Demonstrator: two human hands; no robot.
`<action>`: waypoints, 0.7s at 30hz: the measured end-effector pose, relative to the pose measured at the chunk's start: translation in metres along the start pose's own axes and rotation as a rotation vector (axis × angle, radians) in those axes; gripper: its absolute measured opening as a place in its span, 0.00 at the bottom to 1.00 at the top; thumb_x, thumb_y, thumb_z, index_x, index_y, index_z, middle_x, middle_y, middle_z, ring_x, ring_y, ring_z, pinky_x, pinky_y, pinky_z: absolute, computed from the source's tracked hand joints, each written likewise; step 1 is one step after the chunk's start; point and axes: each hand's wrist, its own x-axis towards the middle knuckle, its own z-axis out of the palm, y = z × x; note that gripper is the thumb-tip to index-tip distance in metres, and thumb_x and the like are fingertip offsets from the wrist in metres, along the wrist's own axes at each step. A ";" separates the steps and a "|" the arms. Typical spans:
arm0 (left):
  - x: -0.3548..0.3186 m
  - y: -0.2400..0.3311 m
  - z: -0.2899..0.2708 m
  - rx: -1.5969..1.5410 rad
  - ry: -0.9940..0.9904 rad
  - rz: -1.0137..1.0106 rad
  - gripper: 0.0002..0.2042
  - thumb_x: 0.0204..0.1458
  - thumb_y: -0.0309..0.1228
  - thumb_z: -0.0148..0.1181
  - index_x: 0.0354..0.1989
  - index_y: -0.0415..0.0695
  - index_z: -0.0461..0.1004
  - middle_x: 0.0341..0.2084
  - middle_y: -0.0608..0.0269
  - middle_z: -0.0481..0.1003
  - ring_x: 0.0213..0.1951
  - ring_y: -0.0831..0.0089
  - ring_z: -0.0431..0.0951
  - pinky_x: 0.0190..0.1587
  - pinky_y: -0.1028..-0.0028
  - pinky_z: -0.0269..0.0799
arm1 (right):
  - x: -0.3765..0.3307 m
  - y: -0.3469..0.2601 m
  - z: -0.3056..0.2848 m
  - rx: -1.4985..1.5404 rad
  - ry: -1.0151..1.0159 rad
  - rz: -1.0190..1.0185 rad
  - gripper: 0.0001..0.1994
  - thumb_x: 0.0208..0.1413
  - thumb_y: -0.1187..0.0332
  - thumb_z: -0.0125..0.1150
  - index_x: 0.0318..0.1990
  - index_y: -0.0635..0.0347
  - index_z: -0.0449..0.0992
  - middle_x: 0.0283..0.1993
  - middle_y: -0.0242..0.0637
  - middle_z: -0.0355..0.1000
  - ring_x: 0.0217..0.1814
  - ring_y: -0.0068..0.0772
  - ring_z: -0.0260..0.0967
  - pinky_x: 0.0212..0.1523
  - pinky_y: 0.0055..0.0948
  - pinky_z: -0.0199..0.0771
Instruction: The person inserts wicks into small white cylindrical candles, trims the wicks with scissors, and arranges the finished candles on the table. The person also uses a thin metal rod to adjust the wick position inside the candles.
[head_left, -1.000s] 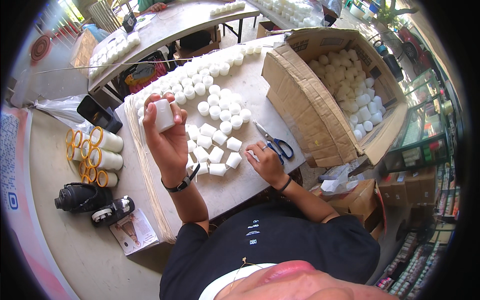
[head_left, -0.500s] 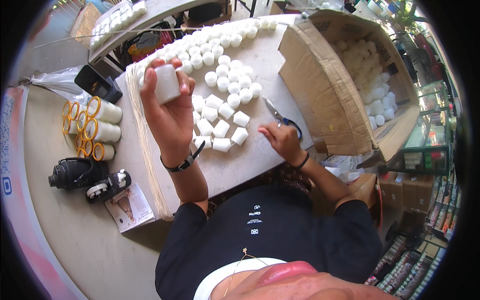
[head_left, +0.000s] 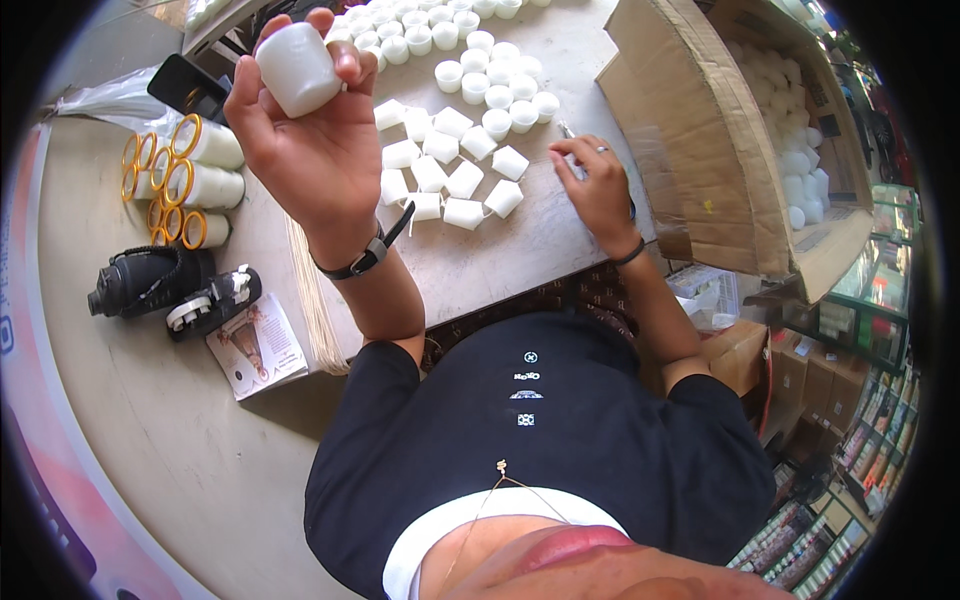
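White plastic cup [head_left: 297,68], small and squat, sits high in the left hand [head_left: 318,150], pinched between thumb and fingertips with its closed base turned toward the camera. It is raised clear of the table [head_left: 520,250], above the table's far left part.

Head view, left side: the left wrist wears a dark strap. Beyond the table's left edge lie white tubes with orange-ringed ends [head_left: 185,175], a black tape dispenser [head_left: 175,290] and a small printed card [head_left: 258,345].

Head view, middle: loose white cups [head_left: 455,165] cover the table, some upright in rows at the far end, others tipped on their sides nearer the person.

Head view, right side: the right hand [head_left: 600,190] rests on the table with its fingertips pressed together on something thin and metallic. It may be scissors, but the hand hides most of it, so I cannot tell for sure. Just right of that hand stands an open cardboard box [head_left: 720,150], tilted, with more white cups inside.

As a judgement: the pinch on the raised cup is light and the plastic looks smooth, so a twist of the wrist could let it slip and drop among the loose cups, knocking upright ones over. The right forearm lies close to the box wall, and a wide elbow move could nudge the tilted box.
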 end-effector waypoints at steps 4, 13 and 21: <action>-0.005 0.011 0.000 -0.014 0.001 0.074 0.19 0.59 0.35 0.47 0.53 0.33 0.65 0.48 0.42 0.66 0.40 0.60 0.69 0.53 0.62 0.64 | 0.006 -0.045 0.035 0.099 -0.097 -0.312 0.03 0.52 0.71 0.65 0.34 0.56 0.80 0.34 0.35 0.75 0.38 0.39 0.72 0.41 0.35 0.73; -0.019 0.039 0.003 0.256 0.127 0.326 0.21 0.64 0.32 0.50 0.61 0.32 0.61 0.52 0.44 0.72 0.53 0.55 0.75 0.57 0.64 0.75 | 0.009 -0.078 0.094 0.053 -0.331 -0.714 0.04 0.53 0.66 0.64 0.36 0.50 0.79 0.49 0.26 0.75 0.57 0.30 0.70 0.58 0.33 0.67; -0.010 0.012 -0.028 0.365 0.202 0.162 0.22 0.65 0.33 0.53 0.62 0.34 0.62 0.55 0.51 0.71 0.59 0.51 0.71 0.61 0.64 0.72 | 0.044 -0.090 0.095 0.672 -0.189 -0.170 0.06 0.54 0.73 0.67 0.38 0.62 0.80 0.34 0.38 0.79 0.37 0.30 0.77 0.40 0.27 0.74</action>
